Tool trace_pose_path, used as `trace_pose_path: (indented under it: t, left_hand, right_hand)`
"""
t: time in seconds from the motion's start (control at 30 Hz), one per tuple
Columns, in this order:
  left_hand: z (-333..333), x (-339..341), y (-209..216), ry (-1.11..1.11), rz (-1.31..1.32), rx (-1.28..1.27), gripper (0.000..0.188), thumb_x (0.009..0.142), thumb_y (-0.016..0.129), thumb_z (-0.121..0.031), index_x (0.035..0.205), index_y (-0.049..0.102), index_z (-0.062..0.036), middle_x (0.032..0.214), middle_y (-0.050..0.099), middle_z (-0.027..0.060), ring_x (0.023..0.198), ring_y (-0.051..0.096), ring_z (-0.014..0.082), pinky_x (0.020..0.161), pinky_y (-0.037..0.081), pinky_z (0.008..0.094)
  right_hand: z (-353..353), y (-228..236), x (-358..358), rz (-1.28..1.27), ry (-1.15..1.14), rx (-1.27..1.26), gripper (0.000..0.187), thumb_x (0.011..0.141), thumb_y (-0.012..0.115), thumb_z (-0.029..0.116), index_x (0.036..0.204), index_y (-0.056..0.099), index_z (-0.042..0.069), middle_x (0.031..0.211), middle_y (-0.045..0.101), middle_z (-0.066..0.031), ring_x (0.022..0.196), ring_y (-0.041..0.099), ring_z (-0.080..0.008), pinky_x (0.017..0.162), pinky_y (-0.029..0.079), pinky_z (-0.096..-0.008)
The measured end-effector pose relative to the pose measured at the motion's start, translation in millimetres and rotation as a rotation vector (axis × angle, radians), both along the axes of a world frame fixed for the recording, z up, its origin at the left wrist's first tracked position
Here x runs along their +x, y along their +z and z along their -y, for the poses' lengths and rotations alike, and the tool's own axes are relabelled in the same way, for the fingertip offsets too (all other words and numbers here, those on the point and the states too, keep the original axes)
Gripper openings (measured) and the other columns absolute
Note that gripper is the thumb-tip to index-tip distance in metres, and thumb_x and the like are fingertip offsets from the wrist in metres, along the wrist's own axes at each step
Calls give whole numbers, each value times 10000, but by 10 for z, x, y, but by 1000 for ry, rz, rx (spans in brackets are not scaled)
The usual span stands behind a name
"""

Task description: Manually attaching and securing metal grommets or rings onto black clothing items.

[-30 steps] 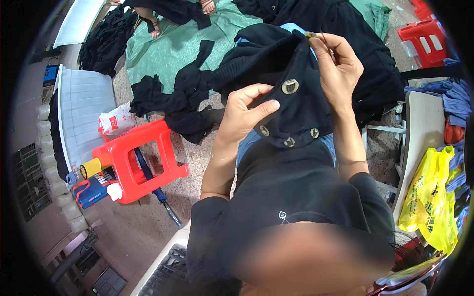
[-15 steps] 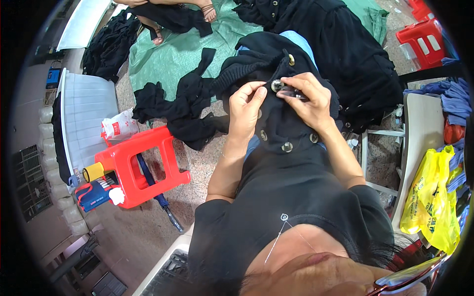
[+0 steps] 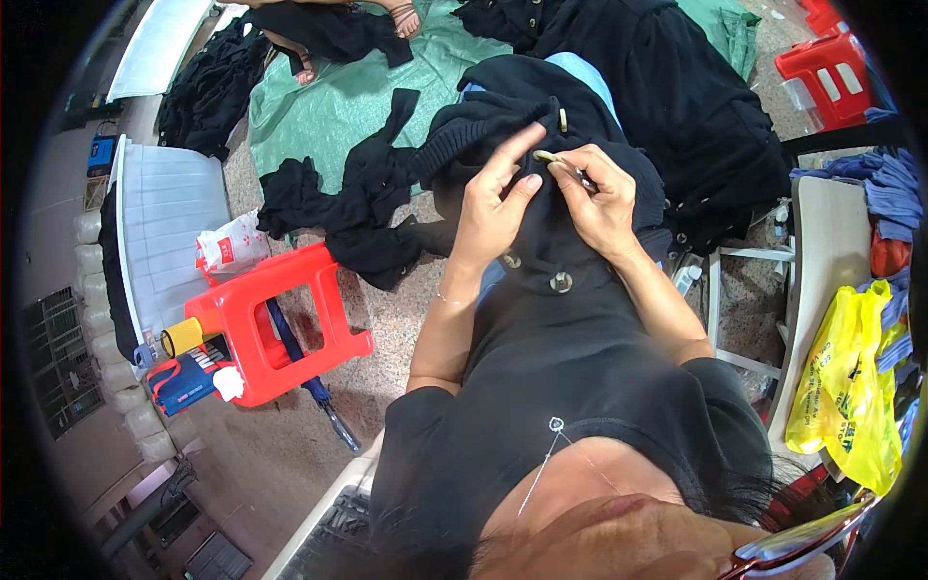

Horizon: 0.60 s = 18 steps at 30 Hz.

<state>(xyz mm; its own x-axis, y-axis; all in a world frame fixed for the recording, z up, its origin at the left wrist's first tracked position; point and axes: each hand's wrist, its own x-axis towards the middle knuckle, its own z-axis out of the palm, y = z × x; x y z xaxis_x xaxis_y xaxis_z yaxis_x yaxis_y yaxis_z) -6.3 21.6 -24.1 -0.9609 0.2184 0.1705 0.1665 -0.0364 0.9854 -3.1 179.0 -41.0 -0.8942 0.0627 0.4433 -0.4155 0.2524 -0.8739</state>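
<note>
A black knitted garment (image 3: pixel 498 97) with large pale and brown buttons lies over my lap. My left hand (image 3: pixel 491 208) rests at its left side, index finger stretched out and thumb apart, holding nothing I can see. Its index fingertip is close to a button (image 3: pixel 545 156) that stands tilted, edge-on. At that button's right edge, my right hand (image 3: pixel 601 198) is closed in a pinch. A small dark, shiny tool (image 3: pixel 586 182) shows between its fingers; its kind is mostly hidden. Another button (image 3: pixel 563 120) sits farther up, and one more (image 3: pixel 561 282) lies nearer my body.
Left of me a red plastic stool (image 3: pixel 290 324) lies on its side, beside a pale bin (image 3: pixel 174 198). Black garments (image 3: pixel 667 106) cover part of a green sheet (image 3: pixel 372 116), where another person's foot (image 3: pixel 406 21) shows. To the right are a table edge (image 3: pixel 822 261) and a yellow bag (image 3: pixel 841 387).
My left hand has opened from a pinch, its index finger now stretched out. The button at my right fingers has turned from face-up to edge-on. My right hand has shifted slightly left.
</note>
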Motion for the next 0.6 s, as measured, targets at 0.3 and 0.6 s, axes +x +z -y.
trace_pose_path:
  t: [0.3, 0.6]
  left_hand:
    - [-71, 95, -253, 203, 260, 267, 149, 922, 628, -11, 1051, 658, 59, 932, 666, 9, 836, 568, 39, 746, 460, 192]
    - [-151, 155, -307, 341, 216, 259, 151, 923, 631, -29, 1036, 654, 68, 910, 664, 9, 815, 556, 41, 728, 452, 193]
  right_hand:
    - [-6, -50, -29, 275, 72, -270, 246, 962, 625, 172, 1169, 608, 38, 918, 655, -53, 773, 595, -98, 725, 481, -238]
    - [25, 83, 103, 44, -92, 198, 103, 869, 723, 116, 896, 678, 27, 784, 678, -85, 620, 664, -196, 550, 501, -276]
